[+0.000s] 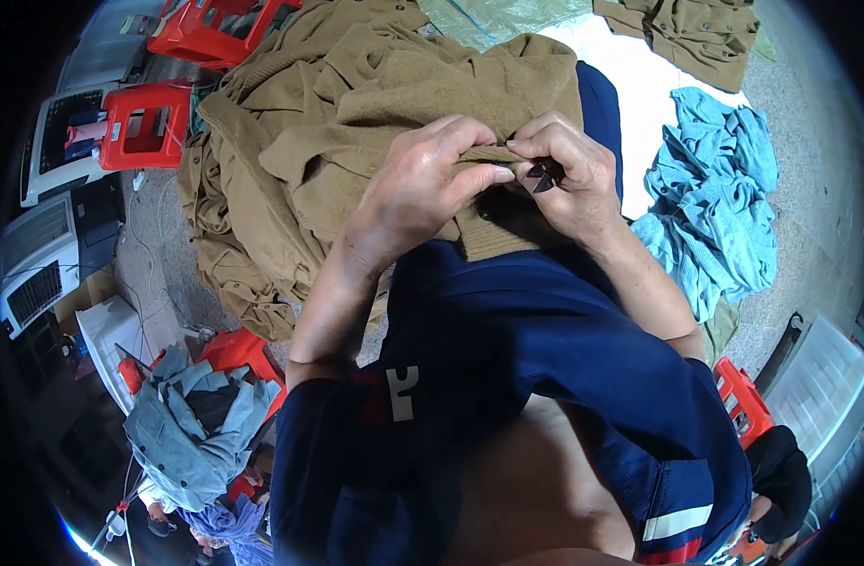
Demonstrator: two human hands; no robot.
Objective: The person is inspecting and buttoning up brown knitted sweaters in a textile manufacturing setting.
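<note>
Your left hand (422, 189) pinches a fold of the tan knit garment (385, 104) between thumb and fingers, bunching its ribbed edge into a firm ridge, probably so the cloth stays taut and raised where the other hand works. Your right hand (564, 170) meets it fingertip to fingertip and is closed around a small dark tool (543, 175), its tips poking out between thumb and forefinger right at the pinched edge; it looks like a thread snip, though it is too small to tell for certain. Both hands are clenched, the left on the cloth, the right on the tool, and they touch over the same spot. The garment lies across your lap, on the dark blue clothing (507, 340) you wear, with its bulk spilling away from you and off to your left in a heap, which keeps the weight off the small piece you hold. Another tan garment (687, 33) lies well apart at the far right, and a crumpled pale blue cloth (715, 198) sits on the floor beside your right forearm, out of the way. To your left stand red plastic stools (149, 123) and a white appliance (45, 255), and a grey-blue garment (196, 424) is draped near your left elbow.
</note>
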